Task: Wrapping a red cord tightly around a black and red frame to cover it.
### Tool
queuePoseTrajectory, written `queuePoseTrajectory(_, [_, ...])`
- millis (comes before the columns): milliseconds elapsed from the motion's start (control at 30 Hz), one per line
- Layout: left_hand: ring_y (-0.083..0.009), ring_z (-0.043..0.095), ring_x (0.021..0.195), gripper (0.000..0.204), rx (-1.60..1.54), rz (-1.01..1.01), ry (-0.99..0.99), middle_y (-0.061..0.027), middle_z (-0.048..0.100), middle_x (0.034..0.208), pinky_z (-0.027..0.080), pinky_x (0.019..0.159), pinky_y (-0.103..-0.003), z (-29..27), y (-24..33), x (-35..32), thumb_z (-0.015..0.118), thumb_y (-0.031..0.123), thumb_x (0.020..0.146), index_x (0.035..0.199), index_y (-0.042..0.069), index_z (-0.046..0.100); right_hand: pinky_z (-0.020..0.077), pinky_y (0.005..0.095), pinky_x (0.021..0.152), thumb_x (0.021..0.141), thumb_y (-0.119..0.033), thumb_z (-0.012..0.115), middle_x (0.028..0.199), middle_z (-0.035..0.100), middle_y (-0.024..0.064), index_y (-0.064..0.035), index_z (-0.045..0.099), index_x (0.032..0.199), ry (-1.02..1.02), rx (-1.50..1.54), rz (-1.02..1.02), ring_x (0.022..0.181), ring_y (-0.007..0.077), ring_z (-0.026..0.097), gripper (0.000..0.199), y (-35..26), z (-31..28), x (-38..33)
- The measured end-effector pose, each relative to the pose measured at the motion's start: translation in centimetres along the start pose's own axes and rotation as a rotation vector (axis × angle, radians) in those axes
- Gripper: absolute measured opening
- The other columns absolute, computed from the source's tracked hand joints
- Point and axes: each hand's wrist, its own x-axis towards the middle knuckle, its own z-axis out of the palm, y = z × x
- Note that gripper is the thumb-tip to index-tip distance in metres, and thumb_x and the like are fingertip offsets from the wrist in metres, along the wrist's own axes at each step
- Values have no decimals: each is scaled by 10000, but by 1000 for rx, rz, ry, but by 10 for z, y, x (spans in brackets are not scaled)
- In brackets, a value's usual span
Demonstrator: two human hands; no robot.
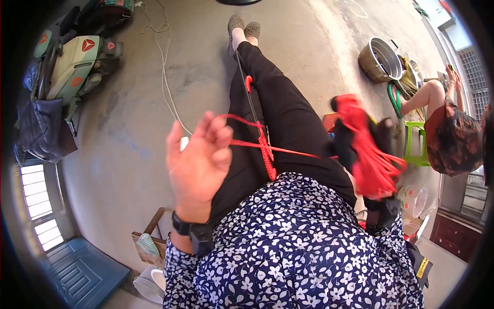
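Note:
My left hand [199, 162] is bare, raised over my left thigh with its fingers curled round a red cord [288, 150]. One strand runs from these fingers to a thin dark rod [247, 103] along my legs; another stretches across toward my right hand. Red cord is wound in a knotted row [266, 154] on the near part of the rod, and a red hook-shaped piece [249, 84] sits farther up it. My right hand [381, 136], in a black glove and somewhat blurred, grips a thick bundle of red cord [368, 154] over my right thigh.
A person [453, 129] sits at the right beside a green stool [416, 144]. Near them stands a large metal pot [380, 60]. A scooter [77, 67] is parked at the far left, and a white cable [164, 67] crosses the floor. A small wooden stool [152, 242] stands at my left.

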Motion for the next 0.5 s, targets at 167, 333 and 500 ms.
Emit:
queuePoseTrajectory(167, [-141,455,769,528,118,24,120,-31,440,837,402,540,-243,-27,34,-71,515,404,953,1269,-17,470,481,209,664,890,-203,647,899,632,21,-19,596,1109,-136,-139,303,746,77,594,290,38,0,28])
queuePoseTrajectory(333, [-80,367,485,320,792,-148,497,4,456,615,281,403,-215,-48,41,-118,584,242,939,1112,-28,575,478,208,644,913,-212,610,860,636,17,-20,610,1071,-256,-196,555,729,63,582,248,66,17,46])
queuePoseTrajectory(500, [-55,325,417,204,731,-281,301,-11,525,611,295,392,-200,-63,42,-142,607,182,925,911,-21,622,482,224,671,929,-272,577,872,665,33,-17,629,1049,-372,-212,481,741,65,588,287,63,20,45])
